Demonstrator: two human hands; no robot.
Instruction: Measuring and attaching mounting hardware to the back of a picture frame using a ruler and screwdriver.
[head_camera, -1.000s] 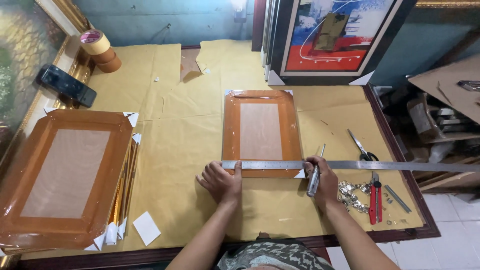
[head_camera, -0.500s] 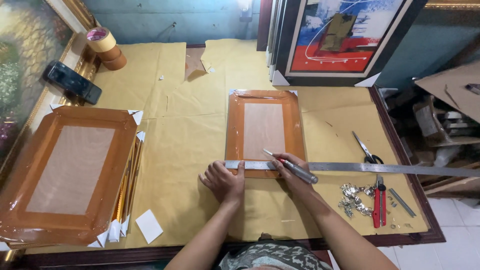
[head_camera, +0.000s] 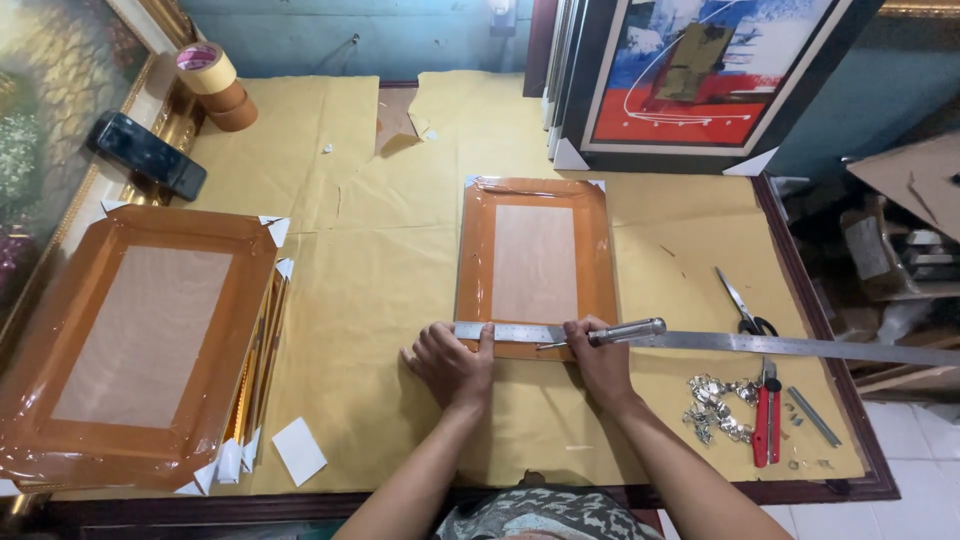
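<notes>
Bench (head_camera: 340, 300) covered in tan paper, framed paintings (head_camera: 690, 75) leaning upper right; centre frame, left hand (head_camera: 452, 362) flat on steel ruler (head_camera: 700, 342) across wrapped frame (head_camera: 535, 262), right hand (head_camera: 600, 358) gripping a metal-handled tool (head_camera: 620, 332).

We record an even, bright, diffuse illumination over the table (head_camera: 380, 250), with no hard shadows; only soft, short ones sit under the left hand (head_camera: 452, 364) and right hand (head_camera: 600, 362). We note glare on the glossy wrapped frame (head_camera: 140, 340) at left and a sheen along the metal ruler (head_camera: 780, 346). Focus is sharp centrally; we see wide-angle bowing at the edges and softer corners.
</notes>
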